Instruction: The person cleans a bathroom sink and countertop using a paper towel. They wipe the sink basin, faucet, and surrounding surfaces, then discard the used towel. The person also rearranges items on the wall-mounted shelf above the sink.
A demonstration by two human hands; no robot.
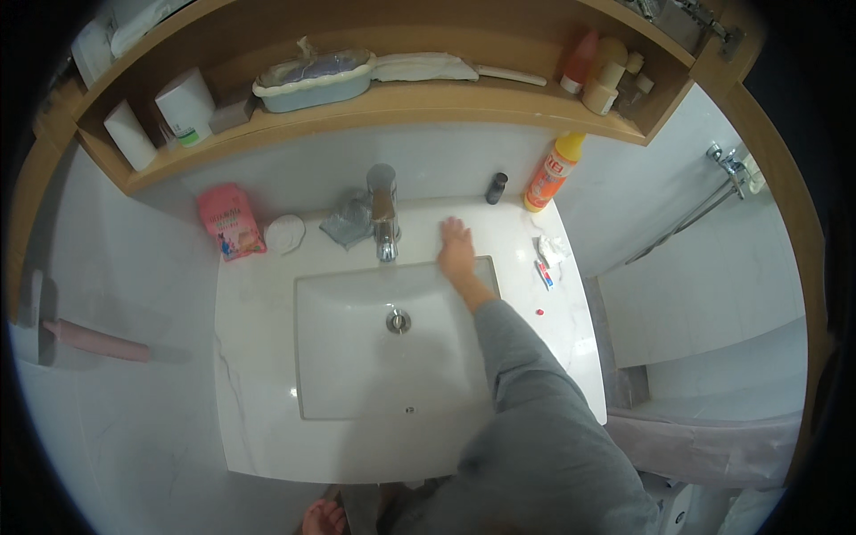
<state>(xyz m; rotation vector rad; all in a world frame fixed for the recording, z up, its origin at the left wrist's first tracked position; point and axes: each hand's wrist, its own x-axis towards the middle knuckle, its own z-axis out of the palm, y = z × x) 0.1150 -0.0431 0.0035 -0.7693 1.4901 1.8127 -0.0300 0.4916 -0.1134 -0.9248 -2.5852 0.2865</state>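
My right hand (pixel 457 249) lies palm down on the white marbled countertop (pixel 257 374), at the back edge of the sink. No object shows in it. The chrome faucet (pixel 384 224) stands to its left, with a crumpled grey cloth (pixel 349 221) beside the faucet's base. A rectangular white basin (pixel 354 364) with a metal drain (pixel 398 322) sits below my right forearm. Down at the bottom of the view, my left hand (pixel 325 517) hangs in front of the counter, fingers loosely curled and nothing visible in them.
A pink pouch (pixel 232 224) and white round item (pixel 285 233) stand back left. At right are a small dark bottle (pixel 496 188), an orange-yellow bottle (pixel 552 174), crumpled tissue (pixel 552 249), a small tube (pixel 544 275) and a red cap (pixel 540 312). A wooden shelf (pixel 414 110) overhangs the back.
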